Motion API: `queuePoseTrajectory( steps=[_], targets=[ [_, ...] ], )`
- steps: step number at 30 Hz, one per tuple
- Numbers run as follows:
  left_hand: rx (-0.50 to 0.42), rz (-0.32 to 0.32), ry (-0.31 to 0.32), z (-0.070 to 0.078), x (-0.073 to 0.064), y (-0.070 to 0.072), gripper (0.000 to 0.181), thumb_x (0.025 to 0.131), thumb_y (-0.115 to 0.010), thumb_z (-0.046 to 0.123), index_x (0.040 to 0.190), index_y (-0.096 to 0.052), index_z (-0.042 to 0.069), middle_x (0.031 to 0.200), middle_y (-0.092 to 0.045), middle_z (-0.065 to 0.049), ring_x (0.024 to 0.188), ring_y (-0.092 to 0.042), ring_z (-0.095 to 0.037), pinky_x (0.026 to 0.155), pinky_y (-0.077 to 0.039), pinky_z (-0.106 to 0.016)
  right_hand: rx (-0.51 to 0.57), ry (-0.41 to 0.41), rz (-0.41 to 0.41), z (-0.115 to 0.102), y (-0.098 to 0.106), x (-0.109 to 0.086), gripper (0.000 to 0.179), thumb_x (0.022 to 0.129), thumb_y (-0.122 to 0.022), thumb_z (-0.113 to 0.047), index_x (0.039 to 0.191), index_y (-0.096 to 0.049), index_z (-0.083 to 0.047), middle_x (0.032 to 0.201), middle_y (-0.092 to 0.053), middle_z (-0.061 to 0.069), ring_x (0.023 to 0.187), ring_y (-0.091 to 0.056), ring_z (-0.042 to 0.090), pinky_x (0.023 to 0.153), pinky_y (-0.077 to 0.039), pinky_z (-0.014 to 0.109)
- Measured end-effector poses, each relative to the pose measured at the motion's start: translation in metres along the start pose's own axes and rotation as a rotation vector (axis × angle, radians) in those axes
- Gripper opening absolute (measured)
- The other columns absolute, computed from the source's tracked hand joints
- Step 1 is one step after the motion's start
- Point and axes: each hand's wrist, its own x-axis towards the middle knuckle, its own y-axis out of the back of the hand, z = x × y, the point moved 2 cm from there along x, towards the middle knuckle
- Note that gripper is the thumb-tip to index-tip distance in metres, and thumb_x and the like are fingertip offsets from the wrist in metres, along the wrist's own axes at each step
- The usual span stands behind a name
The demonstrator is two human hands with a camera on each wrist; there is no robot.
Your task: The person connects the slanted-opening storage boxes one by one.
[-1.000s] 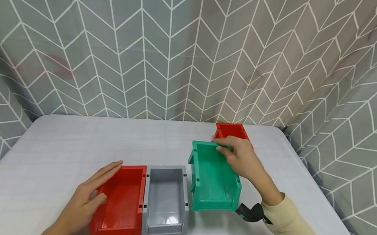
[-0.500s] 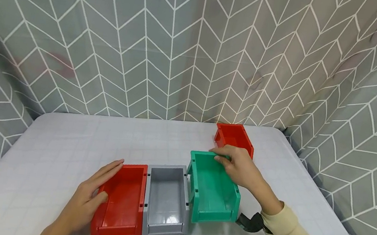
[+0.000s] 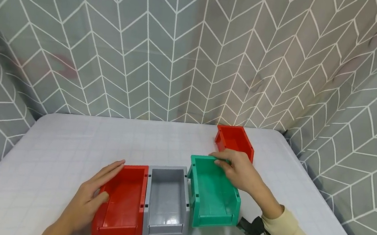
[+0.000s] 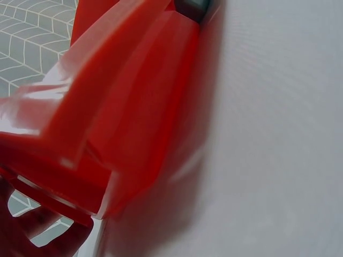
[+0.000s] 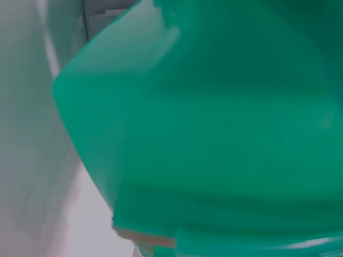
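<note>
A red plastic storage bin (image 3: 122, 204) lies at the front left of the white table, joined side by side to a grey bin (image 3: 167, 197). My left hand (image 3: 87, 196) grips the red bin's left wall, thumb inside and fingers along the outside; in the left wrist view that bin's outer wall (image 4: 142, 96) fills the upper left. My right hand (image 3: 238, 172) holds a green bin (image 3: 211, 195) by its back right rim. It is tilted close against the grey bin's right side, its front end raised a little. In the right wrist view the green wall (image 5: 214, 139) hides most else.
Another red bin (image 3: 234, 138) stands at the back right, behind my right hand. A white cloth covers the table (image 3: 91, 136). Patterned grey curtains (image 3: 169, 50) hang behind the table and down its right side. A black strap (image 3: 252, 226) shows at my right wrist.
My right hand has lowered the green bin toward the table beside the grey bin, uncovering more of the far red bin. My left hand keeps its hold on the near red bin.
</note>
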Motion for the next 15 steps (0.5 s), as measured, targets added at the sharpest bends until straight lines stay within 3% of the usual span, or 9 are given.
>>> queuePoseTrajectory(
  steps=[7,15],
  targets=[
    [-0.004,0.020,0.003,-0.0011,-0.0053,0.0056,0.086,0.082,-0.056,-0.018,0.158,-0.047,0.022,0.160,-0.043,-0.002,0.146,-0.039,-0.018,0.094,-0.053,-0.029,-0.004,0.027,-0.025,-0.0016,-0.0084,0.0065,0.030,0.091,-0.073,0.005,0.121,-0.076,0.001,0.112,-0.075,0.015,0.096,-0.070,0.029,0.081,-0.062,0.043],
    [-0.015,0.001,0.005,-0.0018,-0.0008,-0.0002,0.083,0.083,-0.056,-0.016,0.158,-0.047,0.018,0.161,-0.042,-0.003,0.147,-0.038,-0.024,0.099,-0.050,-0.031,-0.010,0.003,-0.009,0.0016,-0.0050,-0.0012,0.031,0.090,-0.075,0.006,0.121,-0.076,0.001,0.110,-0.076,0.013,0.093,-0.070,0.028,0.077,-0.062,0.043]
  ],
)
